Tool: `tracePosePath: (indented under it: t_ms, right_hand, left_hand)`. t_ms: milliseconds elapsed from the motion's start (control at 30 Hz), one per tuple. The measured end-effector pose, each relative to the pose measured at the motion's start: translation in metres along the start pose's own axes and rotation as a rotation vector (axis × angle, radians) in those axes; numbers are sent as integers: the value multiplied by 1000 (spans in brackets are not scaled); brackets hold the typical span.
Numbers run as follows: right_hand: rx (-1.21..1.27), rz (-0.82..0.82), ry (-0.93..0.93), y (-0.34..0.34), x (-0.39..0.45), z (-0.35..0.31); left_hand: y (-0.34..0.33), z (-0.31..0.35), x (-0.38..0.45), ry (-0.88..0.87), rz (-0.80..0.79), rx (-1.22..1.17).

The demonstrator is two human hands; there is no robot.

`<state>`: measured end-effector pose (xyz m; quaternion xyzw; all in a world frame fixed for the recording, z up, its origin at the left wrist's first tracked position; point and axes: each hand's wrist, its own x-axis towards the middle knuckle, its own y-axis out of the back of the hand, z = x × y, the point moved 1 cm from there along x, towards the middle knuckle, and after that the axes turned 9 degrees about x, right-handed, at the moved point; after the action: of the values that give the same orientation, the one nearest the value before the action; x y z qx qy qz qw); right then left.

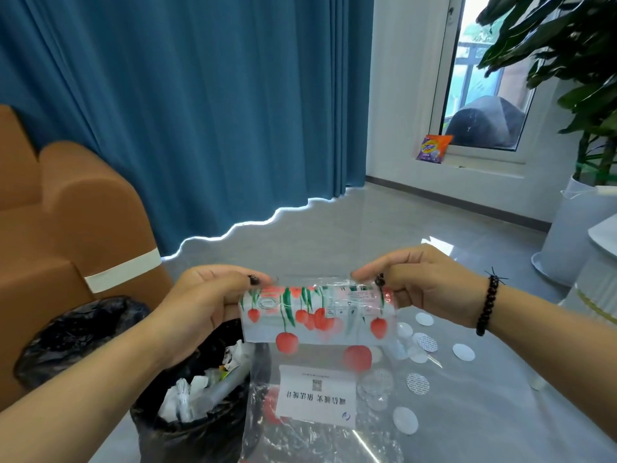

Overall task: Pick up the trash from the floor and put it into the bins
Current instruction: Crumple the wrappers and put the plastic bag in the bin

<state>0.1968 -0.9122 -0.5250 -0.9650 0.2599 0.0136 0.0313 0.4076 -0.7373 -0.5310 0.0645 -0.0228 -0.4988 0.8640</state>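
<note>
I hold a clear plastic bag (317,379) printed with red cherries and a white label, stretched between both hands above the floor. My left hand (203,305) pinches its top left edge and my right hand (427,282), with a dark bead bracelet on the wrist, pinches its top right edge. The bag hangs down just right of a bin lined with a black bag (187,426), which holds white crumpled paper and plastic scraps. Several round white foil seals (463,352) lie on the grey floor behind and right of the bag.
A second black-lined bin (66,332) stands at left against a brown armchair (66,228). Blue curtains hang behind. A purple and orange packet (433,149) rests on the window sill. A white plant pot (574,228) and white ribbed object (597,292) stand at right.
</note>
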Motion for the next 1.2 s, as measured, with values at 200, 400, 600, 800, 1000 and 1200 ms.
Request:
tracePosePath:
  t_ms: [200, 400, 600, 800, 1000, 1200]
  right_hand:
    - [-217, 172, 98, -7, 1, 0]
    - [-250, 200, 125, -7, 0, -2]
    - [-203, 175, 182, -5, 0, 0]
    - [-183, 193, 201, -2, 3, 1]
    - [-221, 221, 161, -5, 1, 1]
    - [-248, 200, 155, -8, 0, 2]
  left_hand:
    - [-2, 0, 2, -81, 92, 190]
    - [-3, -1, 3, -103, 80, 252]
    - [-3, -2, 3, -109, 64, 191]
    - [2, -5, 6, -122, 21, 33]
    - [-1, -4, 5, -173, 62, 166]
    - [-1, -7, 7, -168, 74, 192]
